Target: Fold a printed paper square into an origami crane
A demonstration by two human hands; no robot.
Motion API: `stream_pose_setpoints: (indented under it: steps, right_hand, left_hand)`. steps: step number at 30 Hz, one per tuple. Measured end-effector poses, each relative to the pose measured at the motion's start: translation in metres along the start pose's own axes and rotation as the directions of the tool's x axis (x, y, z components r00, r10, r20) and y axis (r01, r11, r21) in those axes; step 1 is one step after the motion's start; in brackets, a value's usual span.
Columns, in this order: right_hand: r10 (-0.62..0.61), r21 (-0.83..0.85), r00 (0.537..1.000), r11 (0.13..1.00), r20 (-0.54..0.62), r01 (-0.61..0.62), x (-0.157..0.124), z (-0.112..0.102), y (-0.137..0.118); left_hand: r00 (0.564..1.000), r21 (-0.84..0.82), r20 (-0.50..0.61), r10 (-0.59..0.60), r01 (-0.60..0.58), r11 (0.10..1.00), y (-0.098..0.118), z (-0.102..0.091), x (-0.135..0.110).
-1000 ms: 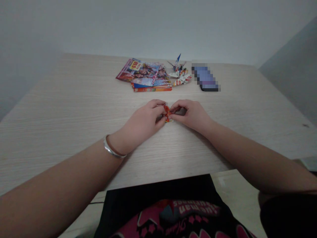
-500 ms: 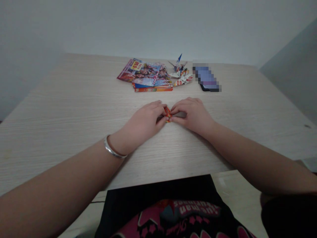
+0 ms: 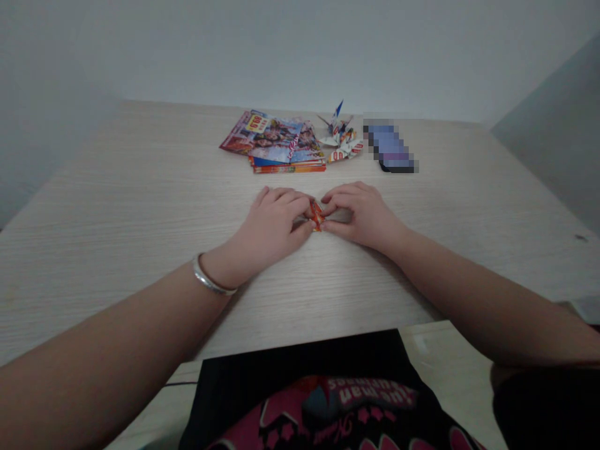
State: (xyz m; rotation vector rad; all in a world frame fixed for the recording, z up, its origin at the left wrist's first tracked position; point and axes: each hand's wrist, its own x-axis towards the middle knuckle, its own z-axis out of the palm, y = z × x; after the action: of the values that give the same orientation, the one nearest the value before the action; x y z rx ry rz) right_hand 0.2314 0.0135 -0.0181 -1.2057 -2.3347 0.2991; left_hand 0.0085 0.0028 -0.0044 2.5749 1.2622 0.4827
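A small folded piece of orange-red printed paper (image 3: pixel 317 215) lies low over the tabletop, between my two hands. My left hand (image 3: pixel 279 219), below a silver bangle, pinches the paper's left side with thumb and fingers. From the other side my right hand (image 3: pixel 360 212) grips the right edge, thumb nearest me and fingers behind. The fingertips cover much of the paper, so its full shape cannot be made out.
Beyond my hands lies a stack of colourful printed sheets (image 3: pixel 276 140). Several folded paper cranes (image 3: pixel 344 147) rest beside it, and a phone (image 3: pixel 391 147), blurred by pixels, lies to their right. A wall (image 3: pixel 300 56) stands behind the pale wooden table (image 3: pixel 140 187).
My left hand has shifted slightly left, and its rear fingers have lifted and spread a little. More of the orange-red paper shows between the hands. The right hand has barely moved.
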Motion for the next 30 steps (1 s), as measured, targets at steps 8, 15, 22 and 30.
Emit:
stream_pose_setpoints:
  steps: [8,15,22,30]
  right_hand:
    - [-0.007,-0.032,1.000,0.999,-0.024,0.006,0.000,0.001,0.001]
    - [0.023,-0.033,1.000,0.999,-0.020,-0.024,0.000,0.002,0.000]
    - [-0.019,-0.024,0.999,1.000,-0.026,0.019,0.001,0.001,0.003]
    - [-0.005,0.010,0.998,1.000,-0.055,0.006,0.003,0.003,0.004]
  left_hand:
    - [1.000,-0.019,-0.004,-0.011,0.011,1.000,-0.002,0.001,0.001]
    - [1.000,0.009,-0.016,0.018,-0.018,1.000,-0.005,0.006,0.004]
    - [1.000,0.021,-0.010,0.007,-0.006,1.000,-0.003,0.007,0.004]
    - [0.989,0.019,-0.108,-0.104,0.107,0.994,-0.003,0.009,-0.001]
